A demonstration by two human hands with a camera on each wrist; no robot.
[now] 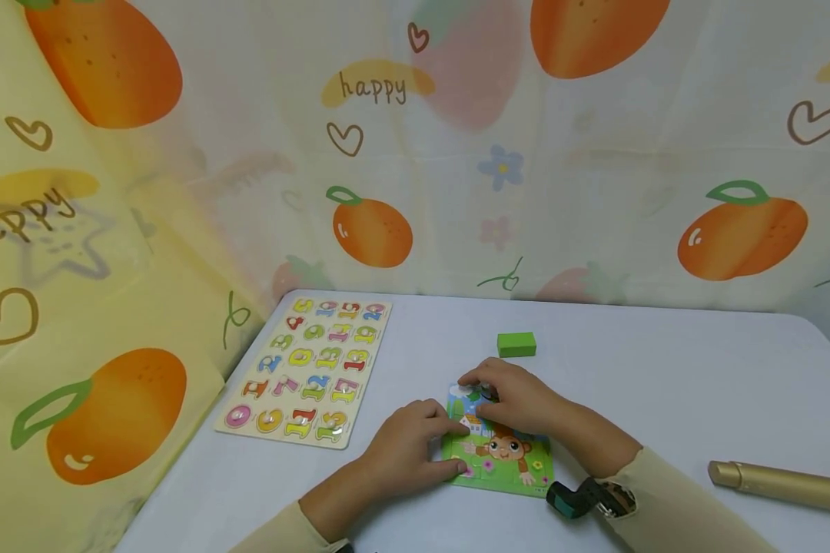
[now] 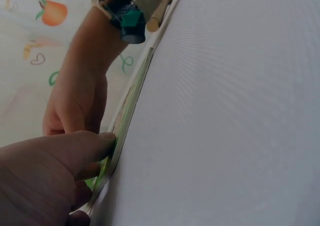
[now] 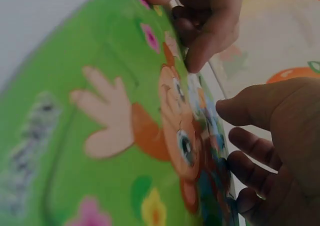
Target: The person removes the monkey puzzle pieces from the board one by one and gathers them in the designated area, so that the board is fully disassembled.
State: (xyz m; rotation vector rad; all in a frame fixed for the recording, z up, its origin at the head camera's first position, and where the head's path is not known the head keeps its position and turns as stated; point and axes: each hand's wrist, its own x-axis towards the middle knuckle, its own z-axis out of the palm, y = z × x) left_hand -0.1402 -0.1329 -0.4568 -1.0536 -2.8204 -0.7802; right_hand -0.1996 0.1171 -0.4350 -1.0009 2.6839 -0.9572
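A flat jigsaw puzzle [image 1: 487, 468] with a cartoon monkey on green grass lies on the white table. At its left side, my left hand [image 1: 410, 449] rests its thumb and index finger on the face near the edge; the other fingers are bent beneath the palm. My right hand [image 1: 519, 395] reaches over the puzzle's upper part, fingertips by its top edge and thumb apart from them, with no loose piece visible between. In the right wrist view, the right fingers [image 3: 250, 168] are bent close over the picture, partly hiding its far end.
A wooden number board [image 1: 293, 384] with colourful knobbed digits lies to the left. A green block [image 1: 516, 344] sits behind the puzzle. At the right edge lies a gold-coloured cylinder [image 1: 788, 485]. Fruit-print curtains [image 1: 449, 230] hang behind and left of the table [image 1: 636, 369].
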